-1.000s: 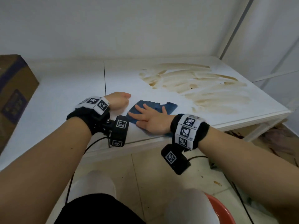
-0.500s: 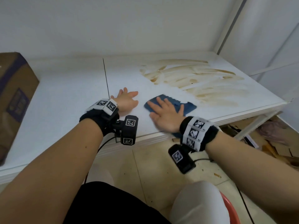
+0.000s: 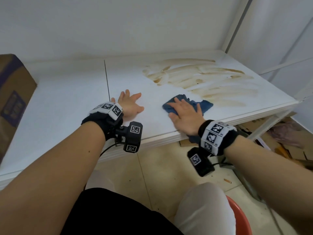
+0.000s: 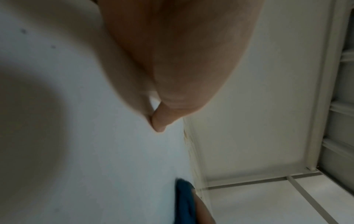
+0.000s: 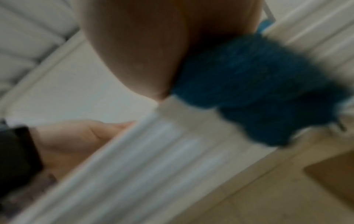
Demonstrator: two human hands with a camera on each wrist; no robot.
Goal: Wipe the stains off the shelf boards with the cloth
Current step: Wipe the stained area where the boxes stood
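My right hand (image 3: 185, 114) lies flat, fingers straight, pressing the blue cloth (image 3: 205, 106) onto the white shelf board (image 3: 76, 92) near its front edge, so my palm's weight goes into the wipe. The brown stains (image 3: 203, 78) smear the board's far right part, just beyond the cloth (none looks wiped yet). My left hand (image 3: 129, 104) rests spread and empty on the board to the left, probably steadying me as I lean in.
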